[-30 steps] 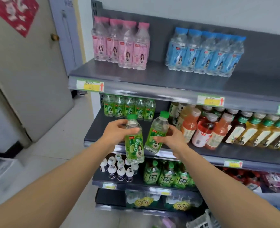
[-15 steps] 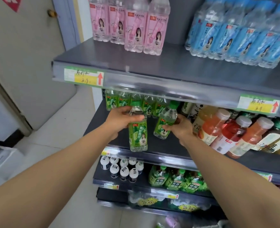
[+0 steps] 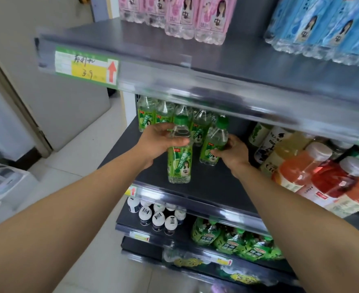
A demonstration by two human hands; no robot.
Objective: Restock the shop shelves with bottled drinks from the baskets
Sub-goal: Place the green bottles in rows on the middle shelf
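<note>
Okay, two green-label drinks going onto the middle shelf (image 3: 208, 187). The left hand (image 3: 157, 142) grips the left bottle (image 3: 179, 163) at the clear shoulder under the cap, fingers (image 3: 177, 142) curled round it. It is upright, with its base at or just above the shelf near the front; I cannot tell if it touches. The right hand (image 3: 234, 154) holds the right bottle (image 3: 213, 142) round the label, tilted and further in, just in front of the back row (image 3: 148, 115) of matching bottles. Both look full, so moderately heavy for one hand. The thin plastic likely gives a bit if squeezed, and the label film is probably slick. The shoulder or mid-body is the best hold, not the cap. There is not much room under the upper shelf (image 3: 216, 87), so keep the caps low. The juice bottles (image 3: 301, 166) stand near on the right; watch the right elbow.
</note>
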